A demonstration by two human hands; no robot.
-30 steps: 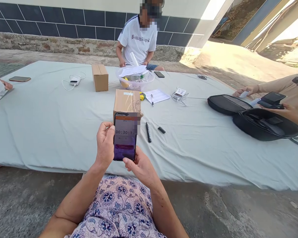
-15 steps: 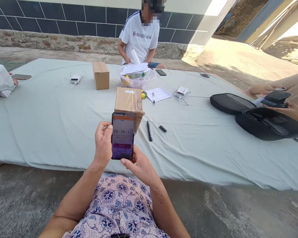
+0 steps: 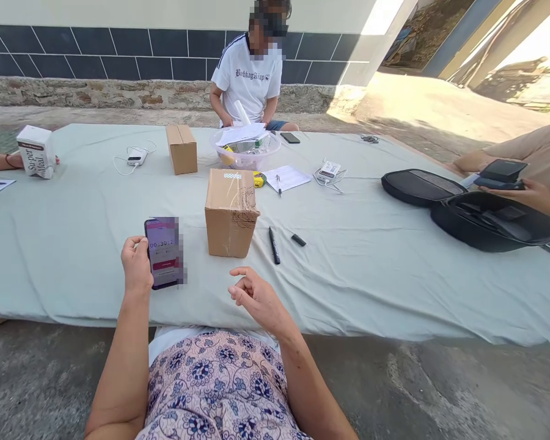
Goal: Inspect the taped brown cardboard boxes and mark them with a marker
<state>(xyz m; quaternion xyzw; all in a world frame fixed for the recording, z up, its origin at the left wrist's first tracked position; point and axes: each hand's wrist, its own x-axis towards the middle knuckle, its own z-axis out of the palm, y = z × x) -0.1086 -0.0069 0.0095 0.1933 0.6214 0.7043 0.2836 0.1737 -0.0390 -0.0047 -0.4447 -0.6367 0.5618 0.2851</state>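
Holding a phone (image 3: 161, 252) in the left hand (image 3: 136, 269), beside the cardboard box (image 3: 230, 212) on the mat (image 3: 73, 232); right hand (image 3: 256, 296) empty, loosely curled. Screen-checking seems underway; lifting the box would need freed hands.

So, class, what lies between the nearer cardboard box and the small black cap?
A black marker pen lies on the cloth between the cardboard box and the cap, touching neither; the head view shows it.
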